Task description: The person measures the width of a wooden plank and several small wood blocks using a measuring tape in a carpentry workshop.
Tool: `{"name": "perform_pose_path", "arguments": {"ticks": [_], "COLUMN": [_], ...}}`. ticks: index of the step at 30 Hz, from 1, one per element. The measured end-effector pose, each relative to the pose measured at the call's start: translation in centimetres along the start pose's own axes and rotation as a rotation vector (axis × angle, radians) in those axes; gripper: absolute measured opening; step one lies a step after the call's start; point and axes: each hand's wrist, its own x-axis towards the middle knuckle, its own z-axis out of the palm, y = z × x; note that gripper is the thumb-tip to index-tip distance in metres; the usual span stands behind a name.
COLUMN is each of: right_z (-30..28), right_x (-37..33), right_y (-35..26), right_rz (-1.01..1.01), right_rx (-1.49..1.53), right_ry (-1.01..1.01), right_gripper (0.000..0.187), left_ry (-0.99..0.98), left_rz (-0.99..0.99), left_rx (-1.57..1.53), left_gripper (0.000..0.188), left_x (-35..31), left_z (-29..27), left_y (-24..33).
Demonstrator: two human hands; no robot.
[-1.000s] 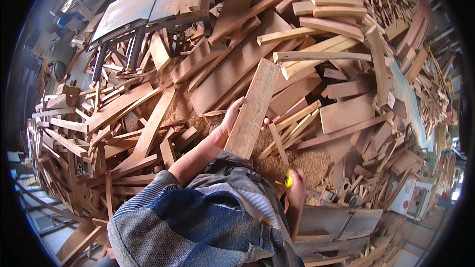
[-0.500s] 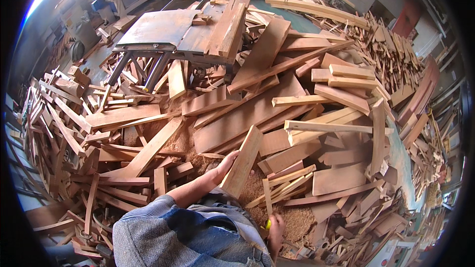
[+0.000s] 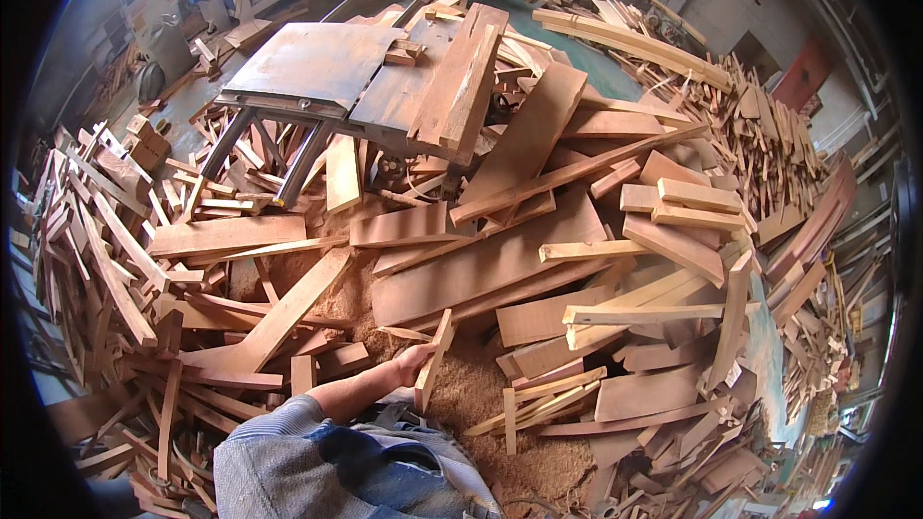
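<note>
My left hand (image 3: 413, 362) is closed around a short wooden board (image 3: 436, 361) in front of my body. The board is held up on its edge, so a narrow side faces me. Below it, brown sawdust (image 3: 481, 394) covers the ground. My right hand is out of the picture. A thin wooden strip (image 3: 510, 421) lies close by on the right, beside several pale narrow sticks (image 3: 562, 392). Just beyond the held board is a small sliver of wood (image 3: 404, 333).
Loose boards and offcuts surround me, with a wide reddish plank (image 3: 500, 255) ahead. Farther off stands a saw table (image 3: 312, 58) with a metal top, long boards (image 3: 463, 77) lying on it. A tall heap of sticks (image 3: 779, 130) rises at the right.
The board in my left hand has moved lower and left and turned to show a narrower side. My right hand, which held a yellow tool, has left the picture. The view has shifted slightly.
</note>
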Motion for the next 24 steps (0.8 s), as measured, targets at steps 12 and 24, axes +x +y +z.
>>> {"name": "perform_pose_path", "arguments": {"ticks": [12, 24], "right_z": [-1.1, 0.2], "right_x": [0.7, -2.4], "right_y": [-4.9, -3.6], "right_rz": [0.039, 0.062], "right_rx": [0.053, 0.154], "right_ry": [-0.022, -0.035], "right_gripper": [0.054, 0.056], "left_ry": [-0.004, 0.100], "left_rz": [0.004, 0.135], "left_rx": [-0.156, 0.472], "left_gripper": [0.054, 0.045], "left_x": [4.1, 4.7], "left_z": [-3.4, -2.8], "left_y": [3.0, 3.1]}}
